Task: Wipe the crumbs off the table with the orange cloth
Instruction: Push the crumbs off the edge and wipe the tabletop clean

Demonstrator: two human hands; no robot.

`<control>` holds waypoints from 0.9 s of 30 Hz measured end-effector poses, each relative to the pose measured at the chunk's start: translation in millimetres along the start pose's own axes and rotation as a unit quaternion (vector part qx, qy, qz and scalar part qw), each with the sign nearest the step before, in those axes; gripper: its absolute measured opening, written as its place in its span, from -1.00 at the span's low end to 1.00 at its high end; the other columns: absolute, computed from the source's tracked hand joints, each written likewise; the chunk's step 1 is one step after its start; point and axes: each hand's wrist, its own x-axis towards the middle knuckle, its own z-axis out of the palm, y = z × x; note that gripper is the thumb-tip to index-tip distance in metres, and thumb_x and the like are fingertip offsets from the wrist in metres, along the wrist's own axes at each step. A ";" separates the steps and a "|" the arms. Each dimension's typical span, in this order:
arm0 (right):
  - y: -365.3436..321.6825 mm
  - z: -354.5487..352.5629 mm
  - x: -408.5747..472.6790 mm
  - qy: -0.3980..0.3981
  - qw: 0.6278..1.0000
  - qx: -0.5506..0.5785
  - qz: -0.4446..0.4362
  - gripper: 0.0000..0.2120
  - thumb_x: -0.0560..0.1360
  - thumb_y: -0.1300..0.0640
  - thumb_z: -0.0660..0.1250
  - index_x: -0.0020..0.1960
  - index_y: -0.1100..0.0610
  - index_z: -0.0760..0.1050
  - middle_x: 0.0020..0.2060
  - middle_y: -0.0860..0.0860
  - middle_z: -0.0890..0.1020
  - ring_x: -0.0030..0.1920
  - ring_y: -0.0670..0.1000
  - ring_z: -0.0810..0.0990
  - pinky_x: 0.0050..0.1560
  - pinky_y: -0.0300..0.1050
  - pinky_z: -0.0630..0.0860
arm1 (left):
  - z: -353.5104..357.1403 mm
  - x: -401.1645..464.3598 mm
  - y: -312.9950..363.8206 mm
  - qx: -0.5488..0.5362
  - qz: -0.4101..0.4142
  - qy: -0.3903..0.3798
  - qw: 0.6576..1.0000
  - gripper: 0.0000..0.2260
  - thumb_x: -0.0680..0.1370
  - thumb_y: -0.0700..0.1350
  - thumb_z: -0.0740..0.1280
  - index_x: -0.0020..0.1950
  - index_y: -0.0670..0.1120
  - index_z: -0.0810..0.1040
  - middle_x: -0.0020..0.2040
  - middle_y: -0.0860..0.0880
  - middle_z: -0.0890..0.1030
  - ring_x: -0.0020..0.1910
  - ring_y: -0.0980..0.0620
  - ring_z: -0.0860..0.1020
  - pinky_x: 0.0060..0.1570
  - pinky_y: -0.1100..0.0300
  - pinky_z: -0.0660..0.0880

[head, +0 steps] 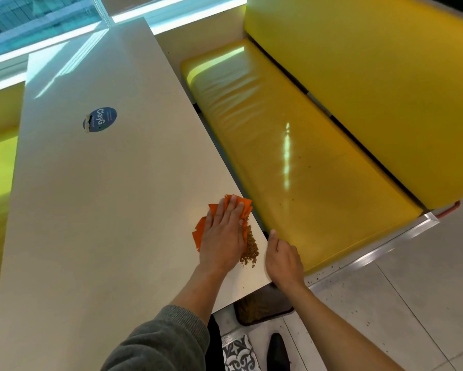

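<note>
The left hand [223, 236] lies flat, fingers straight, pressing the cloth [233, 210] on the table [91, 210]; the crumbs [249, 247] are heaped just beside it near the edge; the right hand [283, 259] waits loosely cupped at that edge, holding nothing; a fast push could scatter crumbs past the palm onto the bench [305, 170] or the floor [385, 303].

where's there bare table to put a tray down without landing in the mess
Bare top runs from the round blue sticker down to the near end, all left of the left hand. Also bare beyond the sticker. Crowded only at the near right edge: orange cloth, crumbs, right hand at the table edge.
</note>
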 end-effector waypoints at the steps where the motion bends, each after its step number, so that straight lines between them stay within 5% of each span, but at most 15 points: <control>1: -0.9 -0.6 -0.3 -0.001 1.000 -0.001 0.001 -0.50 0.66 -0.14 -0.05 -0.38 -0.02 0.34 -0.28 -0.09 0.57 -0.28 0.01 0.42 -0.16 -0.08 0.30 | -1.1 -1.8 1.0 -0.007 0.012 -0.006 1.000 -0.52 0.72 0.07 -0.17 0.66 0.08 0.03 0.67 0.09 -0.01 0.64 0.08 -0.16 0.62 -0.05 -0.08; 8: -5.4 -6.4 -4.1 -0.014 1.000 -0.001 -0.010 -0.49 0.67 -0.12 -0.08 -0.38 -0.01 0.35 -0.33 -0.02 0.55 -0.25 0.02 0.42 -0.14 -0.07 0.29 | -22.2 -9.7 -1.0 -0.173 0.000 0.001 0.985 -0.58 0.75 0.09 -0.06 0.62 0.13 0.19 0.64 0.11 0.18 0.64 0.14 0.02 0.61 -0.05 0.06; 12: -7.9 -9.6 -5.7 -0.036 0.999 -0.003 0.004 -0.47 0.67 -0.15 -0.10 -0.30 0.05 0.40 -0.07 0.19 0.63 -0.14 0.07 0.39 -0.06 -0.05 0.29 | -34.6 -24.2 -13.8 -0.211 -0.070 0.047 0.974 -0.48 0.68 0.19 -0.09 0.62 0.08 0.22 0.63 0.07 0.21 0.62 0.07 0.12 0.59 -0.05 0.14; 16: -9.2 -11.5 -5.9 -0.043 0.999 -0.005 0.008 -0.40 0.67 -0.14 -0.12 -0.16 0.20 0.53 0.01 0.25 0.62 -0.12 0.10 0.42 -0.06 -0.04 0.28 | -32.7 -46.2 -40.2 -0.163 -0.102 0.051 0.980 -0.54 0.72 0.11 -0.06 0.62 0.06 0.21 0.63 0.05 0.21 0.63 0.04 0.13 0.58 -0.11 0.15; 20: -10.7 -12.2 -6.1 -0.039 0.999 -0.001 0.012 -0.38 0.68 -0.12 -0.12 0.07 0.30 0.55 0.13 0.28 0.59 0.12 0.24 0.50 0.05 0.02 0.31 | -20.3 -64.5 -53.5 -0.094 -0.109 0.053 0.988 -0.53 0.73 0.10 -0.11 0.65 0.07 0.13 0.65 0.08 0.13 0.64 0.10 -0.01 0.63 -0.02 -0.04; 27: -10.9 -12.4 -7.3 -0.032 0.999 0.000 0.018 -0.35 0.67 -0.14 -0.13 0.11 0.32 0.56 0.12 0.32 0.58 0.13 0.27 0.52 0.11 0.07 0.38 | -1.4 -63.9 -26.9 -0.022 -0.165 0.070 0.984 -0.50 0.73 0.07 -0.19 0.67 -0.01 0.03 0.68 0.01 -0.01 0.65 0.02 -0.14 0.63 -0.06 -0.11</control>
